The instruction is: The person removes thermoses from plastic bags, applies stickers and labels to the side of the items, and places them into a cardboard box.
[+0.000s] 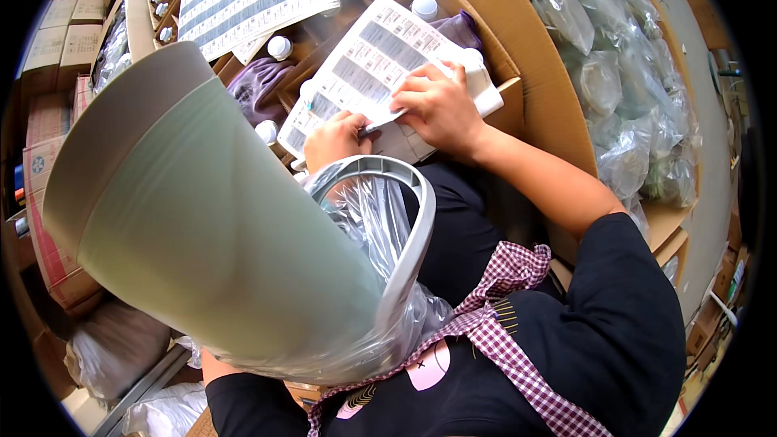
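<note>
Grey-green bin [218, 226] | label sheet [376, 55] beneath left hand [333, 142], right hand [442, 110] | both pinching strip [384, 120]

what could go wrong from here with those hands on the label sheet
The thin pale strip pinched between the left hand and right hand could crease or tear if either grip pulls unevenly. The label sheet lies over an open carton of capped bottles, so it might shift. The large grey-green tub is tilted close to the left hand and could bump it.
</note>
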A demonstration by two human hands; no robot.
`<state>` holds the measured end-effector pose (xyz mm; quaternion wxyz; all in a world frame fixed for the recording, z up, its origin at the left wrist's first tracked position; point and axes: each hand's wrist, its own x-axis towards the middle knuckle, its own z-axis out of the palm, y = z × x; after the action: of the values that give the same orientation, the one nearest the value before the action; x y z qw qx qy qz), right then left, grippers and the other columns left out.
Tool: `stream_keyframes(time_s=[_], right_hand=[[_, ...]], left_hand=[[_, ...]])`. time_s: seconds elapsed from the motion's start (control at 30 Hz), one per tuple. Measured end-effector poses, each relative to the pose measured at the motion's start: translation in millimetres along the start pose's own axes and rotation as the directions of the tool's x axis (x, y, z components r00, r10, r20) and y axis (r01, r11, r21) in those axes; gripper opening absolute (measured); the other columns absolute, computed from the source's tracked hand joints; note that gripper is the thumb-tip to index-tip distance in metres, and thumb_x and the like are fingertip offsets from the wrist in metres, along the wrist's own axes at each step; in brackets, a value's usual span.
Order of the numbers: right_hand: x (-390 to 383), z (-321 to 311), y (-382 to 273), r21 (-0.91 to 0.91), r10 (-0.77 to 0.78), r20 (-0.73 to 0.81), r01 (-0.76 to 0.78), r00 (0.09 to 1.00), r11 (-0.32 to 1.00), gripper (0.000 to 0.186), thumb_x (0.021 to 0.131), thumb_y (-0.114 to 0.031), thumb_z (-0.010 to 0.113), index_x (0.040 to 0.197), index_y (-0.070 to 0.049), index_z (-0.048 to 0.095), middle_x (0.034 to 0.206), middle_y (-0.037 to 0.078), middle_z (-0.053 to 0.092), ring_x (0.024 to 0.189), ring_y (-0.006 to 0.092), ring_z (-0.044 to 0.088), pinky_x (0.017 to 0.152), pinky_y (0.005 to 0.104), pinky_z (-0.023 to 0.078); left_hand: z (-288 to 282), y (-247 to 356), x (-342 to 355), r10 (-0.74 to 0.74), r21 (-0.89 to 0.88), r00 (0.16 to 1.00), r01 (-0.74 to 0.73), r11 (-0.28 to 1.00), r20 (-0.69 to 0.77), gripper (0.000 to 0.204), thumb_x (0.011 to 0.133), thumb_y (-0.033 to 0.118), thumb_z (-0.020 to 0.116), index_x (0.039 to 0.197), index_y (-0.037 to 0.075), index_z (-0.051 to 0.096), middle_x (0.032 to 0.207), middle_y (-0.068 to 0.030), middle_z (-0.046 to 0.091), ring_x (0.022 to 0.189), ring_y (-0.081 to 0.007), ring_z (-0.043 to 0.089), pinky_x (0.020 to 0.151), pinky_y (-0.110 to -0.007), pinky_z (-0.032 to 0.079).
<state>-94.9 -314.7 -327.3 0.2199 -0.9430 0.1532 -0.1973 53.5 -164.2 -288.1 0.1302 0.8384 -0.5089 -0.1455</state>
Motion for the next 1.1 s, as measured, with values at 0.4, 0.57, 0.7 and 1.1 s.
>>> stream_keyframes(time_s=[0.4, 0.57, 0.7, 1.1], right_hand=[[21, -15, -32, 0.210, 0.140, -0.037, -0.129, 0.989, 0.969, 0.002, 0.078, -0.018, 0.075, 0.078, -0.018, 0.073, 0.090, -0.005, 0.065, 0.098, 0.0192, 0.060, 0.099, 0.0553, 0.030], [17, -12, -29, 0.280, 0.097, -0.148, -0.052, 0.984, 0.958, 0.006, 0.077, -0.016, 0.075, 0.075, -0.020, 0.072, 0.089, -0.006, 0.064, 0.097, 0.0188, 0.060, 0.101, 0.0570, 0.027], [10, -13, -26, 0.354, 0.002, -0.229, 0.081, 0.973, 0.932, 0.011, 0.075, -0.012, 0.079, 0.075, -0.021, 0.073, 0.093, -0.007, 0.066, 0.097, 0.0177, 0.060, 0.106, 0.0555, 0.024], [42, -65, -36, 0.980, 0.481, -0.167, 0.092, 0.861, 0.176, 0.006, 0.095, -0.001, 0.065, 0.099, -0.005, 0.064, 0.089, 0.000, 0.062, 0.081, 0.0076, 0.055, 0.074, 0.0242, 0.044]], left_hand=[[-3, 11, 8, -0.162, -0.203, 0.976, 0.132, 0.970, -0.143, 0.011, 0.070, 0.012, 0.076, 0.074, 0.008, 0.067, 0.076, -0.0090, 0.065, 0.069, -0.0322, 0.063, 0.063, -0.044, 0.049], [-8, 4, 7, -0.190, -0.219, 0.982, 0.184, 0.958, -0.011, 0.012, 0.076, 0.019, 0.079, 0.083, 0.011, 0.077, 0.078, -0.0123, 0.071, 0.073, -0.0314, 0.068, 0.066, -0.041, 0.051], [-32, -3, 13, -0.072, -0.199, 0.953, 0.135, 0.971, 0.293, 0.019, 0.083, 0.020, 0.078, 0.096, 0.006, 0.076, 0.078, -0.0110, 0.073, 0.068, -0.0173, 0.070, 0.067, -0.031, 0.054], [-101, -12, -10, -0.190, -0.903, 0.913, -0.392, -0.176, -0.360, 0.052, 0.086, 0.047, 0.070, 0.115, 0.005, 0.061, 0.106, -0.0134, 0.061, 0.104, -0.0238, 0.060, 0.094, -0.041, 0.048]])
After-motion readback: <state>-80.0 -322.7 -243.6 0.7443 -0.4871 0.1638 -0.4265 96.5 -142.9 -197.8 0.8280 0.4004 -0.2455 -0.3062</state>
